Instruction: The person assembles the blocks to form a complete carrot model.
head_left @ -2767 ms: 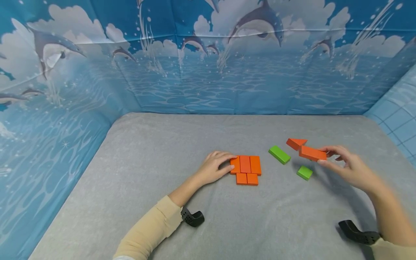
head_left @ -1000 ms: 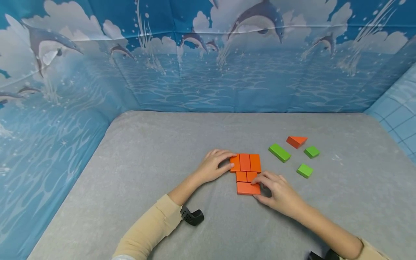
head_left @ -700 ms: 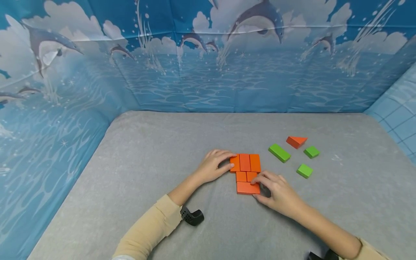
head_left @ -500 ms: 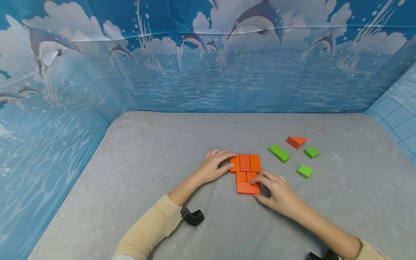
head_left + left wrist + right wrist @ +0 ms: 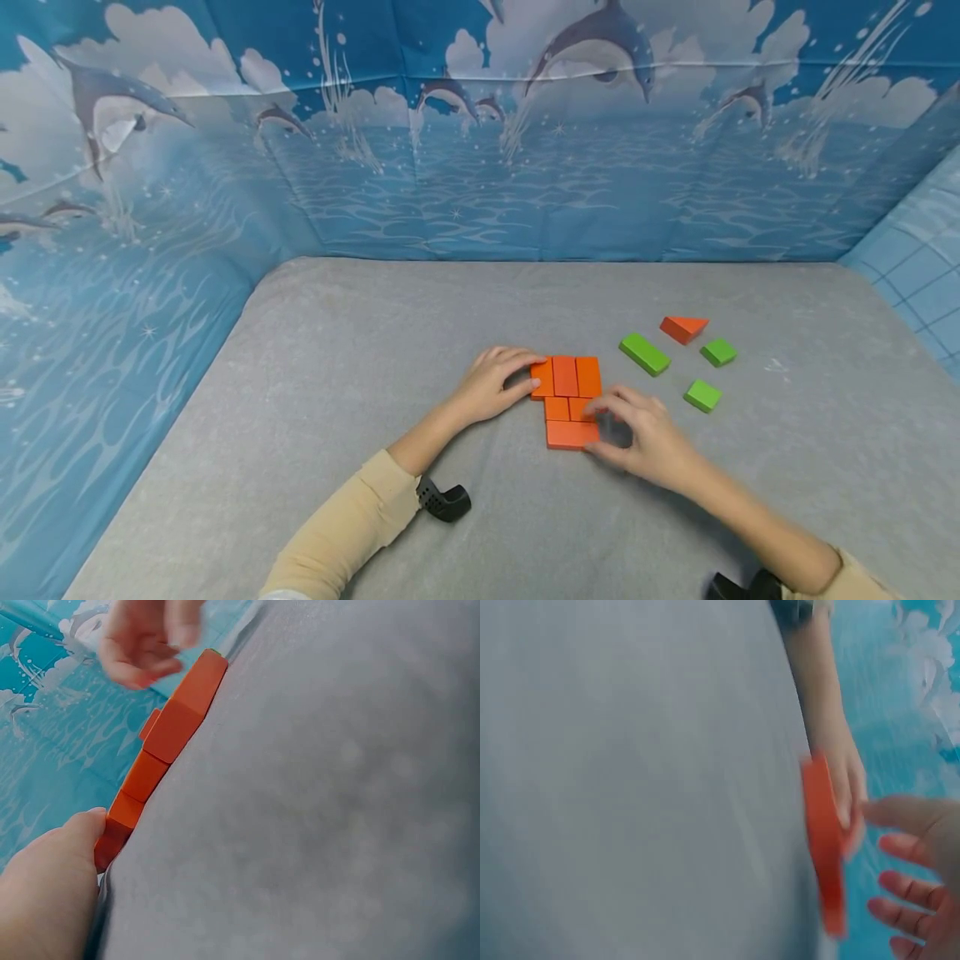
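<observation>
Orange blocks lie flat against each other on the grey cloth: a row of three oblong ones (image 5: 566,377), two small ones (image 5: 557,408) below it, and a crosswise oblong block (image 5: 568,434) nearest the person. My left hand (image 5: 491,385) holds the leftmost oblong block (image 5: 543,380), thumb at its side and index finger at its far corner. My right hand (image 5: 651,437) is just off the right end of the crosswise block, thumb and fingers parted. In the right wrist view, the fingers of that hand (image 5: 922,862) are spread, with nothing between them.
To the right lie a long green block (image 5: 644,354), an orange triangular block (image 5: 684,329) and two small green blocks, one farther back (image 5: 718,352) and one nearer (image 5: 702,396). A blue dolphin-print curtain (image 5: 480,183) stands behind the grey cloth (image 5: 375,333).
My right hand brought the orange oblong block from the right, set it against the two small ones, and has now lifted off it. My left hand has stayed in place.
</observation>
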Available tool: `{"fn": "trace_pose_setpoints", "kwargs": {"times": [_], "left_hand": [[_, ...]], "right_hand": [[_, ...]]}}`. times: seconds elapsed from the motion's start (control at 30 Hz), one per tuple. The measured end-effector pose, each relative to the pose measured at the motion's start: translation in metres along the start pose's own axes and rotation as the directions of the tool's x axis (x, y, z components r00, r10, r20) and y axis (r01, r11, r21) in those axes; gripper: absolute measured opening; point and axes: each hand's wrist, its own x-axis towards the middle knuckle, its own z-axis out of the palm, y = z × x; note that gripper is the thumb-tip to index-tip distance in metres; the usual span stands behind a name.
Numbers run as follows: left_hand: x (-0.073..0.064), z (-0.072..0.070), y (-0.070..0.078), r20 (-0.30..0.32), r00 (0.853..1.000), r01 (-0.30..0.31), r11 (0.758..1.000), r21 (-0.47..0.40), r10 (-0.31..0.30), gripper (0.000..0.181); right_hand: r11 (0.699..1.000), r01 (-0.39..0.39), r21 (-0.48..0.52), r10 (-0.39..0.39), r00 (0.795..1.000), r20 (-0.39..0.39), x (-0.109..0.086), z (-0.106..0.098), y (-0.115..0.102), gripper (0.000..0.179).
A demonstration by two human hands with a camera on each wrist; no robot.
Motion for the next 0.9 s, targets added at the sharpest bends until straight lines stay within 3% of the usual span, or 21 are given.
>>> {"fn": "trace_pose_setpoints", "kwargs": {"times": [0.1, 0.23, 0.33, 0.5, 0.67, 0.9], "left_hand": [[0.000, 0.000, 0.000, -0.001, 1.000, -0.003, 1.000, -0.001, 0.003, 0.038], [0.000, 0.000, 0.000, -0.003, 1.000, -0.006, 1.000, 0.001, 0.006, 0.037], [0.000, 0.000, 0.000, -0.002, 1.000, -0.006, 1.000, 0.001, 0.006, 0.037], [0.000, 0.001, -0.001, 0.000, 1.000, -0.006, 1.000, 0.001, 0.006, 0.038], [0.001, 0.001, -0.002, -0.009, 1.000, -0.008, 1.000, -0.001, 0.008, 0.037], [0.001, 0.001, -0.001, -0.011, 1.000, -0.013, 1.000, 0.001, 0.013, 0.037]], "right_hand": [[0.999, -0.028, 0.016, 0.029, 0.998, -0.060, 0.010, -0.019, 0.013, 0.036], [0.990, -0.134, -0.051, 0.128, 0.986, -0.103, 0.021, -0.047, 0.048, 0.036], [0.967, -0.227, -0.119, 0.218, 0.972, -0.085, 0.021, -0.060, 0.080, 0.038], [0.941, -0.302, -0.149, 0.302, 0.953, -0.029, 0.015, -0.068, 0.124, 0.039], [0.938, -0.322, -0.131, 0.329, 0.943, 0.039, 0.012, -0.072, 0.145, 0.041], [0.939, -0.321, -0.122, 0.332, 0.939, 0.093, 0.014, -0.070, 0.155, 0.041]]}}
